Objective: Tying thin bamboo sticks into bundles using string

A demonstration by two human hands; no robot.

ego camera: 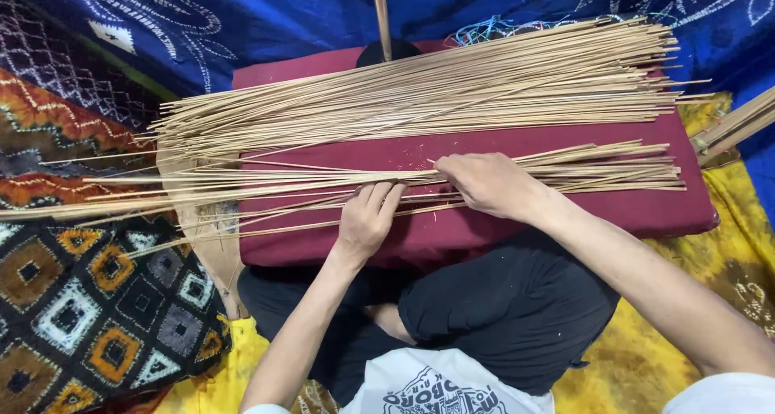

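Observation:
A maroon cushion [500, 220] lies across my lap. On it rest two heaps of thin bamboo sticks: a big far bundle [452, 91] and a smaller near bundle [597, 165]. My left hand [367, 216] lies flat on the near sticks, fingers pressing them down. My right hand [484, 184] rests beside it, fingers curled over the same near sticks at their middle. The sticks stick out past the cushion's left edge.
A patterned cloth with squares [89, 301] covers the floor at left, a yellow cloth [710, 285] at right, blue fabric [242, 18] behind. A wooden rod [382, 14] stands upright behind the cushion. More sticks [739, 123] poke in from the right.

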